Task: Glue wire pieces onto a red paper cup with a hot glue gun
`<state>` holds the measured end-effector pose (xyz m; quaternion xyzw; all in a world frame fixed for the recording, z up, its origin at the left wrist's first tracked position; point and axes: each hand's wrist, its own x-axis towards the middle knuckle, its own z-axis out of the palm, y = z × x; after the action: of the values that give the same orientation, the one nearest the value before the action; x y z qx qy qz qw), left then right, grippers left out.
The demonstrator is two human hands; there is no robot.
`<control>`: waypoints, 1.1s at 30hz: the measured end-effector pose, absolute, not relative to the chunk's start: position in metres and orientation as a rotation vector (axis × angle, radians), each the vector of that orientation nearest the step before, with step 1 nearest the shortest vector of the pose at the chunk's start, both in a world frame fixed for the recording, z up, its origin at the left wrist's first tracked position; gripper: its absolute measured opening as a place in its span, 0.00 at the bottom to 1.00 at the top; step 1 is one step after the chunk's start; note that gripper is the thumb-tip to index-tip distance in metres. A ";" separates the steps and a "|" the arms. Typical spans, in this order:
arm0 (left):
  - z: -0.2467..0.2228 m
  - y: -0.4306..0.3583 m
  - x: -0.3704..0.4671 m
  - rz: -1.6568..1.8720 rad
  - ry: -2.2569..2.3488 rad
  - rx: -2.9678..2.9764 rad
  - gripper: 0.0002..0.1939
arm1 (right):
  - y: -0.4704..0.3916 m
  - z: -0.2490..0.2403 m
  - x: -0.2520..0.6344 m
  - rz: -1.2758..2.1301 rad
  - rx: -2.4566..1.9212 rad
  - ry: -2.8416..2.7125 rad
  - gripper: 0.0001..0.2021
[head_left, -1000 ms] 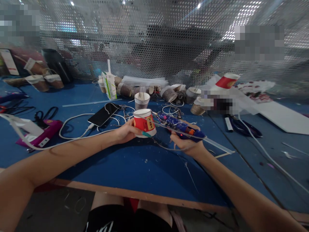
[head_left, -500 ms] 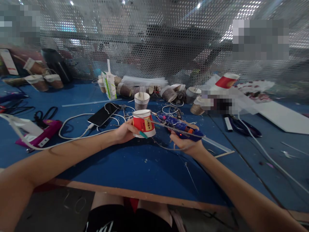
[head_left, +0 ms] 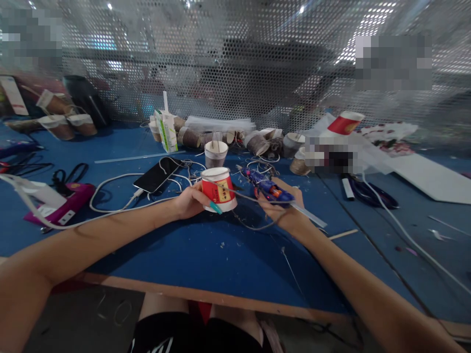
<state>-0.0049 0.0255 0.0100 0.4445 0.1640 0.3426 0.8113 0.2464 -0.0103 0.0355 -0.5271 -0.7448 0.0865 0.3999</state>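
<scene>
Left hand [head_left: 192, 200] closed round side of red-and-white cup [head_left: 216, 191], held nearly upright above blue table [head_left: 198, 255]. Glue gun [head_left: 265, 187] gripped in right hand [head_left: 282, 208], nozzle [head_left: 240, 168] just beside cup. Grey cord [head_left: 254, 229] strung between hands. Attaching of cord with glue judged to be step in hand; steady cup and taut cord seemingly called for.

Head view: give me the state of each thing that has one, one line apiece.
Left hand: closed around the held cup.
Right hand: closed on the glue gun.
Held cup: upright, open-topped.
Glue gun: tip apart from the held cup.
Phone: screen dark, cable plugged in.
Carton: upright, straw standing out.
Grey cup: upright, open-topped.
</scene>
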 end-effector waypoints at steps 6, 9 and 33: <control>0.010 0.025 -0.004 0.744 0.299 0.935 0.29 | 0.003 0.042 0.264 -0.123 -1.839 -1.955 0.12; 0.010 0.025 -0.006 0.692 0.266 0.958 0.29 | 0.007 0.040 0.268 -0.085 -2.052 -1.784 0.20; 0.009 0.022 0.001 0.656 0.281 0.996 0.23 | -0.048 0.046 0.223 0.367 -0.868 -2.179 0.09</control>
<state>0.0013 0.0222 0.0091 0.4675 0.1317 0.3079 0.8181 0.2234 -0.0479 0.0455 -0.3390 -0.8511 0.1433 0.3744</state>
